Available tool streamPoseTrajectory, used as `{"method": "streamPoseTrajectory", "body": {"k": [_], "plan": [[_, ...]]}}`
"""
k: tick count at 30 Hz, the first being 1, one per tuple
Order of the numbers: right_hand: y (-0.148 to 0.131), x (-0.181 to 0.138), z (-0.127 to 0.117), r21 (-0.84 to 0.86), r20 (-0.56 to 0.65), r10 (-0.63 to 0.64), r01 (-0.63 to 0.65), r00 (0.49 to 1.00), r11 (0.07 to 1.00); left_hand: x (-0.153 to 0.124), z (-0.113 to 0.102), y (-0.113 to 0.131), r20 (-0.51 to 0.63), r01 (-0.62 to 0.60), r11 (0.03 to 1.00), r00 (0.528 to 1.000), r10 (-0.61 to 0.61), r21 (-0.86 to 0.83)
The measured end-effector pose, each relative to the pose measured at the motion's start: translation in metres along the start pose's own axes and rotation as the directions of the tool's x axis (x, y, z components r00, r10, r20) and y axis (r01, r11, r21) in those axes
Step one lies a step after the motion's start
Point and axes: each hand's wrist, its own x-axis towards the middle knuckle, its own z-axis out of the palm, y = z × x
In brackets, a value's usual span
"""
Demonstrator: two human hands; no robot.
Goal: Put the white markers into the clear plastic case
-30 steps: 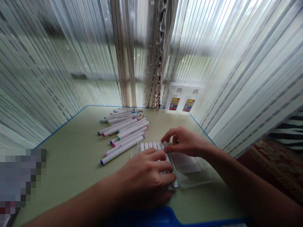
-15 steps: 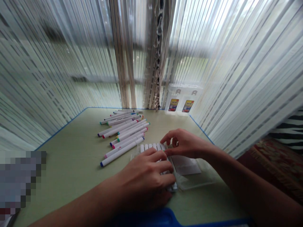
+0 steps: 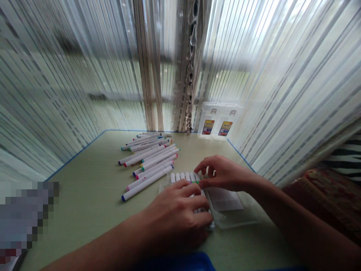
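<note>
A clear plastic marker case [image 3: 163, 187] lies open on the table with several white markers [image 3: 181, 177] side by side in it. My left hand [image 3: 180, 210] is bent over the near part of the case, its fingertips on the rightmost marker and its thumb low at the near end. My right hand [image 3: 221, 172] pinches the far end of that same marker, by its green ring, between thumb and forefinger. My left hand hides most of the row. The clear lid [image 3: 238, 222] lies folded out to the right, a white card [image 3: 227, 199] inside it.
Loose white markers [image 3: 148, 182] with coloured ends lie in a pile left of the case. Two clear hanging cases [image 3: 217, 120] with labels stand at the back by the string curtain [image 3: 113, 67]. A blue object [image 3: 180, 262] is at the near edge. A blurred-out item [image 3: 25, 214] lies left.
The whole view has shifted slightly, so things sit a little lower and further right. Both hands stay at the case in nearly the same pose.
</note>
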Motion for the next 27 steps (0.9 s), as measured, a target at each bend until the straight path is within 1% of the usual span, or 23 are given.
{"method": "streamPoseTrajectory", "body": {"k": [4,7,11,13,16,18,20,21,23,24,27], "plan": [[0.003,0.000,0.000,0.015,-0.004,0.011,-0.011,1.000,1.000,0.001,0.004,0.001,-0.028,-0.018,1.000,0.999,0.018,0.006],[0.003,0.000,0.001,0.048,0.007,0.014,-0.015,1.000,0.999,0.001,0.004,0.003,-0.019,0.013,1.000,1.000,-0.013,0.002],[0.001,-0.001,0.002,0.038,-0.027,0.012,-0.011,1.000,0.999,0.001,0.003,0.004,-0.016,0.037,0.998,0.999,-0.038,-0.044],[-0.002,-0.001,0.003,0.032,-0.057,0.016,-0.014,0.998,0.999,0.001,0.001,0.004,-0.031,0.066,0.996,0.997,-0.068,-0.064],[-0.005,0.000,0.004,0.006,-0.134,0.020,-0.019,0.991,1.000,0.000,-0.005,-0.002,-0.070,0.124,0.991,0.989,-0.127,-0.051],[-0.005,0.002,0.004,-0.004,-0.194,0.014,-0.015,0.981,1.000,-0.001,-0.009,-0.010,-0.102,0.195,0.980,0.975,-0.197,-0.033],[-0.005,0.004,0.006,0.017,-0.235,0.019,-0.015,0.972,1.000,-0.005,-0.012,-0.021,-0.166,0.335,0.942,0.928,-0.335,-0.029],[-0.005,0.005,0.007,0.033,-0.247,0.029,-0.021,0.969,0.999,-0.007,-0.013,-0.027,-0.206,0.409,0.912,0.890,-0.407,-0.035],[-0.004,0.007,0.009,0.042,-0.263,0.043,-0.033,0.964,0.999,-0.013,-0.014,-0.040,-0.285,0.553,0.831,0.788,-0.546,-0.062],[-0.003,0.008,0.010,0.035,-0.269,0.039,-0.031,0.962,0.999,-0.015,-0.013,-0.047,-0.311,0.605,0.793,0.741,-0.594,-0.073],[-0.001,0.009,0.014,-0.013,-0.300,0.000,-0.004,0.954,1.000,-0.021,-0.014,-0.066,-0.338,0.731,0.680,0.627,-0.702,-0.056]]}}
